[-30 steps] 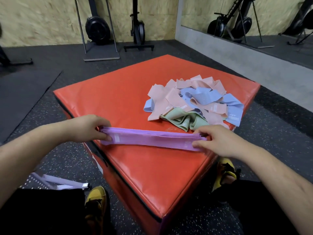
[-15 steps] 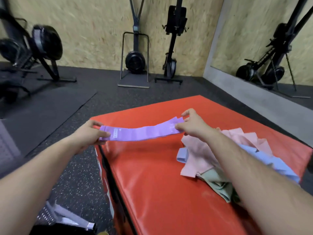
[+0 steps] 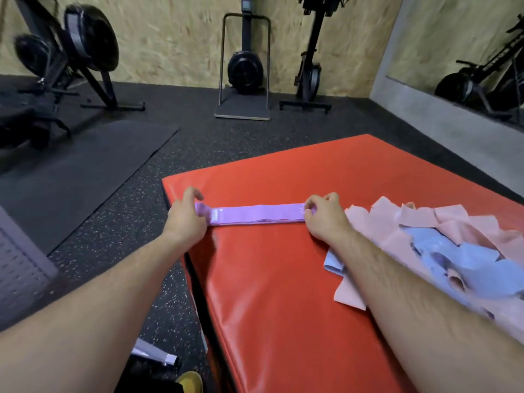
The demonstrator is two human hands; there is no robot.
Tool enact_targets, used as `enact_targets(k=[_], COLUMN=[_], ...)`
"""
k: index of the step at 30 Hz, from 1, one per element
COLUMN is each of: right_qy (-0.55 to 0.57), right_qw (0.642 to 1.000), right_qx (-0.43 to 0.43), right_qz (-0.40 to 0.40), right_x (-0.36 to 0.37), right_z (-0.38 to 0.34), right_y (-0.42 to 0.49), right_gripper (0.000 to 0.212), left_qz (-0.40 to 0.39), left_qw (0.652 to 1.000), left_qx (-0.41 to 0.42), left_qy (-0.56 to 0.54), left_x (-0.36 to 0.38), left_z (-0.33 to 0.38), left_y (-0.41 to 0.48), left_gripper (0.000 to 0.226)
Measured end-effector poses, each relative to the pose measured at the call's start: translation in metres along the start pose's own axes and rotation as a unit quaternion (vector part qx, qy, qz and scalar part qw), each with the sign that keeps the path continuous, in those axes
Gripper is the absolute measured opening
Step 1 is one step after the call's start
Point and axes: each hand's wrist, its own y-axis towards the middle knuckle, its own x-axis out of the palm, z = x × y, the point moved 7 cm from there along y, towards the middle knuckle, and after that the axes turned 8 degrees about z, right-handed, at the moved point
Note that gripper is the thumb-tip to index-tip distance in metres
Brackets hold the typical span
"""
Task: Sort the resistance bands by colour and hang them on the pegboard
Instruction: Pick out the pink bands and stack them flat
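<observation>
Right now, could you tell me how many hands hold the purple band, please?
2: the left hand grips the purple band at one end, the right hand pinches the other.

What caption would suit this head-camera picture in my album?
Left hand and right hand hold a purple band on the red mat beside a pile of bands.

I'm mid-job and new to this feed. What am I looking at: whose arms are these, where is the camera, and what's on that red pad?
There is no machine here. These are a person's two bare arms, filmed by one wide-angle camera worn on their head, looking forward and down. The left hand and right hand each grip one end of a purple band, held out straight across a red padded mat. To the right lies a loose pile of pink and blue bands. Gym machines stand by the far wall.
</observation>
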Motion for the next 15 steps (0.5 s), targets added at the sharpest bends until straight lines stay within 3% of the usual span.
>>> enact_targets(k=[3, 7, 11, 15], right_qy=[-0.12, -0.18, -0.192, -0.205], right_qw=[0.99, 0.963, 0.958, 0.963], right_qx=[-0.056, -0.166, -0.207, -0.176], right_qz=[0.055, 0.11, 0.043, -0.021], right_x=[-0.007, -0.008, 0.014, 0.013], right_z=[-0.009, -0.037, -0.051, -0.053], right_y=[-0.007, -0.019, -0.03, -0.036], right_gripper=[0.016, 0.025, 0.033, 0.043], left_qz=[0.048, 0.074, -0.032, -0.066], left_qw=[0.985, 0.967, 0.948, 0.942], left_qx=[0.056, 0.177, 0.272, 0.262], left_qy=[0.154, 0.164, 0.164, 0.201], left_x=[-0.002, 0.007, 0.043, 0.052], left_z=[0.01, 0.035, 0.06, 0.064], left_y=[-0.003, -0.011, -0.031, -0.037], left_gripper=[0.019, 0.016, 0.029, 0.034])
